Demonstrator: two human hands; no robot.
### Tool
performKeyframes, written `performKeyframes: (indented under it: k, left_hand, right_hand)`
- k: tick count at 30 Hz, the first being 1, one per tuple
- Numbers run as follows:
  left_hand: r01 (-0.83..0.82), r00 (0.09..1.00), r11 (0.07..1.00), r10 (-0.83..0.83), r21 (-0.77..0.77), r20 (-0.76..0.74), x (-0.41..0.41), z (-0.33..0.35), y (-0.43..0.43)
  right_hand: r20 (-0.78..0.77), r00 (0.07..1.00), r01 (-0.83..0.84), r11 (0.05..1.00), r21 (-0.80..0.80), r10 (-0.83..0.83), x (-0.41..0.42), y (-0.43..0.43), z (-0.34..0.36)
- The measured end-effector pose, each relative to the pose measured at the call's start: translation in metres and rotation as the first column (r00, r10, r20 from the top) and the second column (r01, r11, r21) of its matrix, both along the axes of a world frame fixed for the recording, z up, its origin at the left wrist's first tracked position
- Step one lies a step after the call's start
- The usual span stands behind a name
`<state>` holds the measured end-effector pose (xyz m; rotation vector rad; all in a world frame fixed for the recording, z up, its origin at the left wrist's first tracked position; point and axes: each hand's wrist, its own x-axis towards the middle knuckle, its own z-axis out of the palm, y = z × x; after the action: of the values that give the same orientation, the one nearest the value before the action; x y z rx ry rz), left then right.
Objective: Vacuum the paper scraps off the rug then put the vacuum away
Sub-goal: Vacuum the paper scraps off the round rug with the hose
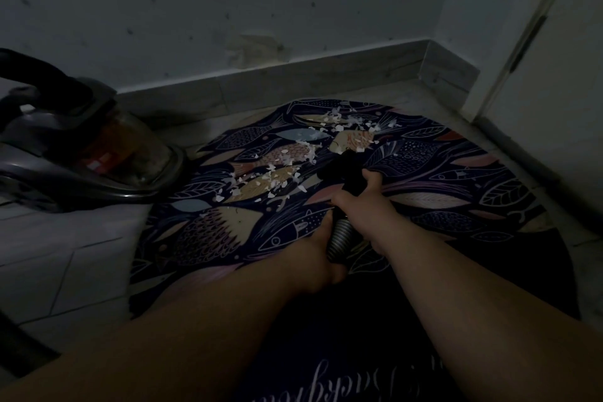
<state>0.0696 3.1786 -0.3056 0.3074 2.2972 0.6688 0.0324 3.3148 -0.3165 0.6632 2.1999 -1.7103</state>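
A round dark rug point(440, 192) with a fish pattern lies on the tiled floor. White paper scraps point(280, 170) are strewn across its far and middle parts. The canister vacuum point(98, 153) sits on the floor at the rug's left edge. My right hand point(362, 202) grips the black hose handle point(349, 173), whose nozzle end rests on the rug among the scraps. My left hand point(313, 258) holds the ribbed grey hose point(341, 235) just behind it.
A white wall with a pale skirting board point(293, 75) runs behind the rug. A door frame point(522, 42) stands at the right. Grey floor tiles point(65, 258) lie to the left. A dark object point(19, 343) crosses the lower left corner.
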Motion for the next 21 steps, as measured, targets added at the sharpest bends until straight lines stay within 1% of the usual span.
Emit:
performKeyframes:
  k: [9,16,21]
  left_hand:
    - [-0.001,1.000,1.000,0.001,0.002,-0.002,0.010,-0.002,-0.014]
    - [0.023,0.999,1.000,-0.023,-0.006,-0.030,0.015,-0.006,-0.025]
    - [0.036,0.998,0.999,-0.037,-0.007,-0.055,0.023,-0.007,-0.032]
  right_hand:
    - [0.022,1.000,-0.015,1.000,0.004,0.015,0.010,-0.012,-0.001]
    - [0.011,1.000,0.004,1.000,-0.004,-0.004,0.017,-0.017,-0.004]
    - [0.027,1.000,-0.014,1.000,0.005,0.014,0.023,-0.023,-0.007]
